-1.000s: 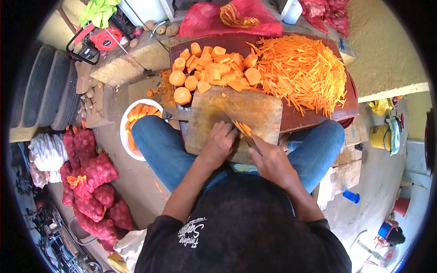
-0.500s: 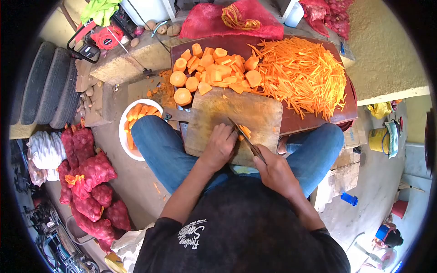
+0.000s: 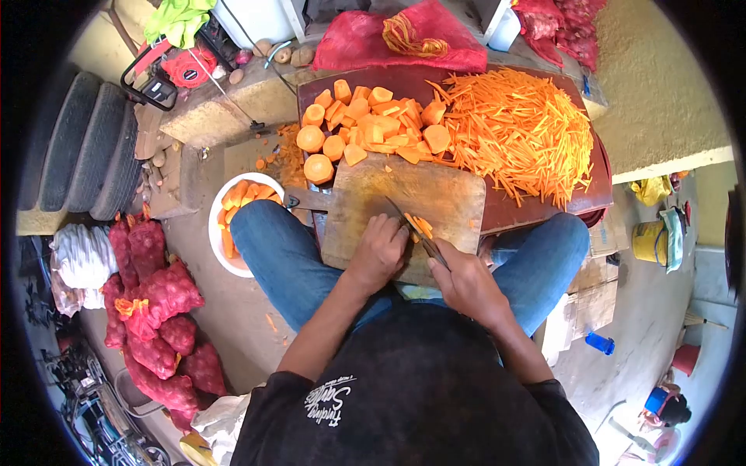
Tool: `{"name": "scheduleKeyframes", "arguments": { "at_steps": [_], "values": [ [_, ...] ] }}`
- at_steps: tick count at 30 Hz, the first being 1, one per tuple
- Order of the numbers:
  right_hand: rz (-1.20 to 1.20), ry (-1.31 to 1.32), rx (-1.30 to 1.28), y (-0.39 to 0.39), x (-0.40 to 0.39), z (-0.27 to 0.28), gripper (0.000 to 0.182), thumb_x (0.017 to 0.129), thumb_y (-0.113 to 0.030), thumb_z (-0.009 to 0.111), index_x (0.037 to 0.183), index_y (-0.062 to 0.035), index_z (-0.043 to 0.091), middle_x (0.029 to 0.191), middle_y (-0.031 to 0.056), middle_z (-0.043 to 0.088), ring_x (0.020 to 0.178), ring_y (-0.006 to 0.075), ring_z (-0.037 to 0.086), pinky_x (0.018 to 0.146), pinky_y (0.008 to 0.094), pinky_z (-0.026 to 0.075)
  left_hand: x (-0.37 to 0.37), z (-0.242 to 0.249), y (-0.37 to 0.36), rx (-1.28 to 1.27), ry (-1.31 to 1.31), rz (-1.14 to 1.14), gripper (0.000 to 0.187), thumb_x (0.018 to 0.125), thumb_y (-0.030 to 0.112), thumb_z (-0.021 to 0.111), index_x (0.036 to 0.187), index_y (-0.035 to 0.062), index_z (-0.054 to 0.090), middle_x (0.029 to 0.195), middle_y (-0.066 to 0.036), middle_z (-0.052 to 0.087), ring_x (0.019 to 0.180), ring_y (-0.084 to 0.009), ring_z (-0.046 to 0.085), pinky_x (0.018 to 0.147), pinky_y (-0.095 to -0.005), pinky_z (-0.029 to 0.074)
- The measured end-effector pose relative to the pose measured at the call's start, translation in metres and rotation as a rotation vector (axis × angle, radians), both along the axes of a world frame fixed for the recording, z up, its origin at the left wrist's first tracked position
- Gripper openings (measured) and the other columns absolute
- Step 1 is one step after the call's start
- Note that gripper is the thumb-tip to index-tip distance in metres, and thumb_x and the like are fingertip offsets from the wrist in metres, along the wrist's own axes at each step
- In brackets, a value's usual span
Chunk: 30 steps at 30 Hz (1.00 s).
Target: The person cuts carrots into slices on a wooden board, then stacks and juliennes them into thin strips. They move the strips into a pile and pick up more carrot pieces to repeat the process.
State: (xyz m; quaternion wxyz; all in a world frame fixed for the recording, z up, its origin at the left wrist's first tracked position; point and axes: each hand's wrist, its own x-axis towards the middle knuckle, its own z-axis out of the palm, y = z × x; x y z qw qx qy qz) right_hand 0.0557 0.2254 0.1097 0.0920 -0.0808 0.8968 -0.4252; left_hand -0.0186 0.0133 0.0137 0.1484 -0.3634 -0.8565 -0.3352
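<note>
On the wooden cutting board point(image 3: 361, 186), my left hand point(image 3: 381, 248) has its fingers curled down, gripping a carrot piece that is almost wholly hidden under them. My right hand point(image 3: 472, 283) is closed round the handle of a kitchen knife point(image 3: 409, 222). The blade slants up and left, right beside my left fingertips. A few freshly cut carrot sticks point(image 3: 421, 226) lie along the blade's right side. Behind the board, peeled carrot chunks point(image 3: 377, 124) are heaped on a dark red table point(image 3: 497, 223), with a large mound of carrot sticks point(image 3: 521, 132) to their right.
Left of my knee, a white basin point(image 3: 215, 233) holds more carrot pieces. Red net sacks point(image 3: 167, 299) lie on the floor at left, near stacked tyres point(image 3: 81, 147). A red sack point(image 3: 350, 43) rests behind the table. A person point(image 3: 664, 404) is far off at lower right.
The whole view has shifted slightly. Both hands stay at the same spot on the board, and the knife has moved only a little against the cut sticks.
</note>
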Motion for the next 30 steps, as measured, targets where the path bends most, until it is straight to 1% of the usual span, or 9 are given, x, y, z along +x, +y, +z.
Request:
{"name": "scheduleKeyframes", "arguments": {
  "at_steps": [4,8,13,16,19,22,25,28,30],
  "values": [
    [-0.045,-0.052,-0.035,0.000,0.009,0.016,0.030,0.107,-0.015,0.068,0.131,0.0023,0.061,0.094,0.0366,0.071,0.091,0.0587,0.070,0.077,0.0632,0.055,0.001,0.001,0.002,0.016,0.018,0.008,0.026,0.077,0.001,0.077,0.102,-0.0048,0.073,0.101,-0.018,0.065,0.092,-0.0369,0.061,0.081,-0.0475,0.050],
    [-0.039,-0.028,0.009,-0.004,0.001,-0.005,0.030,0.108,-0.016,0.067,0.132,0.0018,0.062,0.093,0.0367,0.071,0.091,0.0586,0.070,0.077,0.0631,0.055,0.001,0.005,0.003,0.002,-0.005,0.019,0.025,0.075,0.001,0.078,0.099,-0.0042,0.072,0.098,-0.017,0.063,0.092,-0.0370,0.060,0.080,-0.0474,0.050],
    [-0.053,-0.077,-0.057,-0.002,0.009,0.013,0.030,0.109,-0.017,0.066,0.131,0.0025,0.062,0.093,0.0369,0.071,0.090,0.0589,0.070,0.076,0.0636,0.055,0.001,0.002,0.002,0.009,0.009,0.027,0.023,0.074,0.002,0.077,0.095,-0.0032,0.070,0.095,-0.017,0.059,0.092,-0.0370,0.059,0.080,-0.0475,0.049],
    [-0.072,-0.076,-0.018,-0.005,0.006,-0.001,0.028,0.109,-0.011,0.065,0.133,0.0030,0.065,0.094,0.0323,0.071,0.089,0.0528,0.072,0.079,0.0521,0.057,0.002,0.002,0.001,-0.001,-0.051,0.024,0.024,0.073,0.001,0.077,0.095,-0.0035,0.070,0.096,-0.017,0.059,0.092,-0.0374,0.059,0.081,-0.0473,0.049],
    [-0.058,-0.066,0.013,-0.005,0.005,0.004,0.027,0.110,-0.011,0.065,0.132,0.0034,0.066,0.093,0.0323,0.071,0.089,0.0523,0.073,0.079,0.0514,0.057,0.001,0.004,-0.001,-0.002,-0.047,0.007,0.024,0.073,0.000,0.076,0.096,-0.0039,0.071,0.097,-0.018,0.060,0.093,-0.0380,0.059,0.082,-0.0472,0.049],
    [-0.093,-0.073,-0.083,-0.004,0.013,0.015,0.029,0.110,-0.016,0.065,0.131,0.0033,0.062,0.092,0.0381,0.070,0.094,0.0595,0.070,0.078,0.0633,0.054,0.001,0.004,-0.001,-0.029,-0.033,0.013,0.025,0.073,-0.001,0.075,0.097,-0.0044,0.071,0.098,-0.018,0.061,0.094,-0.0381,0.059,0.083,-0.0471,0.049],
    [-0.092,-0.036,-0.058,-0.007,0.009,-0.002,0.029,0.109,-0.015,0.066,0.132,0.0034,0.063,0.092,0.0380,0.070,0.094,0.0588,0.071,0.078,0.0620,0.055,0.001,0.011,0.000,0.016,-0.031,0.018,0.024,0.074,-0.001,0.075,0.098,-0.0047,0.071,0.098,-0.017,0.061,0.093,-0.0379,0.059,0.082,-0.0472,0.050],
    [-0.069,-0.104,-0.004,-0.006,0.003,0.006,0.029,0.109,-0.015,0.066,0.132,0.0033,0.063,0.092,0.0376,0.070,0.094,0.0585,0.071,0.078,0.0612,0.055,0.001,0.009,-0.001,0.009,-0.051,0.018,0.024,0.074,-0.002,0.075,0.098,-0.0049,0.071,0.098,-0.017,0.062,0.093,-0.0381,0.059,0.083,-0.0473,0.050],
    [-0.064,-0.034,-0.048,-0.005,0.011,0.011,0.030,0.109,-0.015,0.066,0.133,0.0036,0.063,0.092,0.0376,0.070,0.093,0.0586,0.071,0.078,0.0609,0.056,0.001,0.007,0.000,0.011,-0.043,0.018,0.024,0.074,-0.002,0.075,0.097,-0.0047,0.071,0.097,-0.017,0.062,0.093,-0.0383,0.059,0.083,-0.0478,0.050]
  ]
}}
